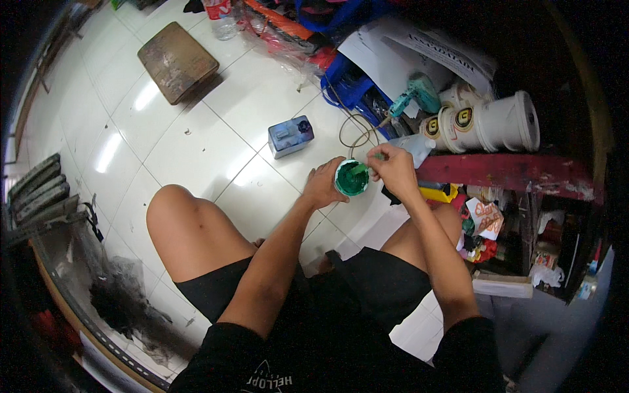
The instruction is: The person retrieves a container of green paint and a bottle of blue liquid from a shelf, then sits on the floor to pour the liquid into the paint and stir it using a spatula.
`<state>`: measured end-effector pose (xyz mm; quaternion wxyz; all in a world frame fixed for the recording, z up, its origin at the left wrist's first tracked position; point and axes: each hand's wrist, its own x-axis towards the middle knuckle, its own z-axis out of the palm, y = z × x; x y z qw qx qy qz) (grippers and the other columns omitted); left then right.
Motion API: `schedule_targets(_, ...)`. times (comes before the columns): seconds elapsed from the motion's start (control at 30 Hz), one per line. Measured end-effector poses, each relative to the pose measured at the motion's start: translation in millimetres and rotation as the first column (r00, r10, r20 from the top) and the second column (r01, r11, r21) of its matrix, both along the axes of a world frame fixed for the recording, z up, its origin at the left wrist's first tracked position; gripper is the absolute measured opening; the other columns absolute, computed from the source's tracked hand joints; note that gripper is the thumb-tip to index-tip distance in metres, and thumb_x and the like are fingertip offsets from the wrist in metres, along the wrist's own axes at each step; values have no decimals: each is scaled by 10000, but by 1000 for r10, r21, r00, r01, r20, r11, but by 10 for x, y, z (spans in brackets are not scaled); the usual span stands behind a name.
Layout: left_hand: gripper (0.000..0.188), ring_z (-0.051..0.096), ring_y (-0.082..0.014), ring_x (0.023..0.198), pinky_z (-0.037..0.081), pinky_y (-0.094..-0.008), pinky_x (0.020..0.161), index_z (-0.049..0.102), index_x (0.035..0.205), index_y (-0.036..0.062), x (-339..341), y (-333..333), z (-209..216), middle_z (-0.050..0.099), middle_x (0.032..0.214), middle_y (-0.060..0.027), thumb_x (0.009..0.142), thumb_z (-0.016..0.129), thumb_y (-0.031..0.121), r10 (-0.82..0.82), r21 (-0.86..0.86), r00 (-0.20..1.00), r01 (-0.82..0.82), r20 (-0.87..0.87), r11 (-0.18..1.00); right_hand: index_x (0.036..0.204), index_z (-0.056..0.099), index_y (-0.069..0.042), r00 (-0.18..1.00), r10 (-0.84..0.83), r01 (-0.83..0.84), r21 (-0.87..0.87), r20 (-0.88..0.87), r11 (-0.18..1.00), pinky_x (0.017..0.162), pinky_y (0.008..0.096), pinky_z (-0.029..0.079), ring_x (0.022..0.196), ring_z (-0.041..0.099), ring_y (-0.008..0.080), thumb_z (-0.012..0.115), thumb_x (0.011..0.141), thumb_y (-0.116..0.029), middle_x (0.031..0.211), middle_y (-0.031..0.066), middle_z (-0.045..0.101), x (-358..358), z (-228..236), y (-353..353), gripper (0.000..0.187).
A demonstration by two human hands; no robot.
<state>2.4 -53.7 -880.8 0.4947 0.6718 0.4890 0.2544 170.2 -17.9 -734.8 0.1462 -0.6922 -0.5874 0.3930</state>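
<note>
In the head view, your left hand (322, 184) curls around the outside of the cup (338, 184), fingers along its left and thumb toward the side nearest you, probably so that it cannot tip or turn. The cup is ahead of you with its mouth upward, which seems to suit looking straight down into the green paint (348, 184). Your right hand (392, 168) comes in from the other side, fingertips pinched narrow on the light-green stick (361, 169), whose far end is in the paint; gripping it by the upper end likely spares your fingers from the wet part. I cannot tell whether the cup's base touches the floor (196, 150) or is held above it. As for room, bare tile spreads open on the left, toward the low brown stool (177, 60), though the blue-stained can (291, 137) stands near the cup on its far left. The right is tighter: a thin hose (354, 143) loops just beyond the cup, and the edge of the red bench (504, 175) bounds the space past your right hand
</note>
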Motion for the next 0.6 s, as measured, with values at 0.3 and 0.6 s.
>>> schedule_targets(0.3,1016,544,-378,1235,418,-470,1046,449,1395,137,0,74,117,593,1338,-129,505,936,187,-68,-110,998,68,7,992,914,697,17,994,-110,111,22,-24,994,812,430,515,883,676,392,675,874,-185,895,267,684,120,-21,-41,207)
schedule_targets(0.6,880,612,-351,1169,482,-431,1002,516,1295,90,37,56,139,666,1208,-140,519,930,109,-17,-46,998,20,65,999,981,744,-20,932,362,-362,-7,-34,932,828,440,534,877,692,393,700,841,-177,920,250,701,187,-142,-3,215)
